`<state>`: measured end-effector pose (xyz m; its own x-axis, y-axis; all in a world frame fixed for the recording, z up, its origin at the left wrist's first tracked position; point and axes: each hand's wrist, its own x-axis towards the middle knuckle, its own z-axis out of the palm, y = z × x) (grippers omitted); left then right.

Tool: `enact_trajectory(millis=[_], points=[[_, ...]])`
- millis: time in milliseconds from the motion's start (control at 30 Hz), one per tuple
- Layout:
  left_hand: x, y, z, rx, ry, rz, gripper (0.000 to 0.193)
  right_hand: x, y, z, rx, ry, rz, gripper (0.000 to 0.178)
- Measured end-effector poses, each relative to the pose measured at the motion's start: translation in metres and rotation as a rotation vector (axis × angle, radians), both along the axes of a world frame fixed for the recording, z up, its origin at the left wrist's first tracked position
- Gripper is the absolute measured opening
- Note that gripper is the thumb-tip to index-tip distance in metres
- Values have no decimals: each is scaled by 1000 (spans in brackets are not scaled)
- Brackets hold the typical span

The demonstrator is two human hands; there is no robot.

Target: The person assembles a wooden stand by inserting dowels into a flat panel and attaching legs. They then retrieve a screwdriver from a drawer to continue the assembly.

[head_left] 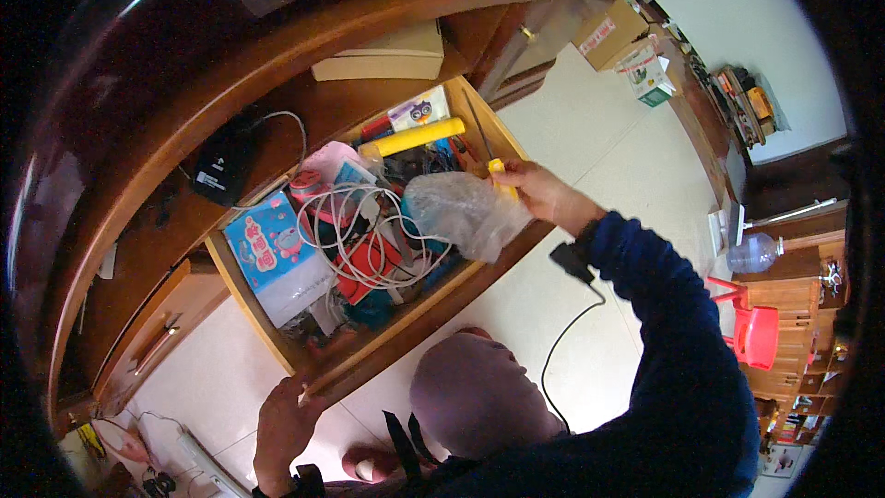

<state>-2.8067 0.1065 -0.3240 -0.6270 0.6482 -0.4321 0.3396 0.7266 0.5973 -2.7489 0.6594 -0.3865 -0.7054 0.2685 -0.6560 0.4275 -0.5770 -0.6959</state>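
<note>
An open wooden drawer (253, 318) full of odds and ends is pulled out in front of me. My left hand (288, 424) grips the near left corner of its front panel. Over the drawer's right side, my right hand (546, 195) is closed on a small yellow object (501, 179) whose kind I cannot make out. A crumpled clear plastic bag (466, 212) lies right beside those fingers; whether they hold it too is unclear. Coiled white cable (336, 263), a blue booklet (269, 238), a red item (369, 266) and a yellow tube (413, 137) fill the drawer.
A black box-shaped device (221, 166) with a cable and a cardboard box (383, 53) sit on the shelf behind the drawer. A black cable (553, 360) dangles by my right sleeve. Farther right stand a red stool (758, 337), a water bottle (754, 254) and cartons (610, 35).
</note>
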Motion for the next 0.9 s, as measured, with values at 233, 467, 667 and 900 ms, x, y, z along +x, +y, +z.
enact_trajectory(millis=[233,467,667,900], points=[[1,6,16,-26,-16,18,52,-28,-75,29,685,439,369,36],[-3,14,36,411,93,218,37,-40,-119,71,1023,474,622,35],[-2,15,46,666,26,541,20,-50,-166,101,1317,658,791,33],[2,23,45,810,20,627,37,-52,-199,112,1426,797,952,30]])
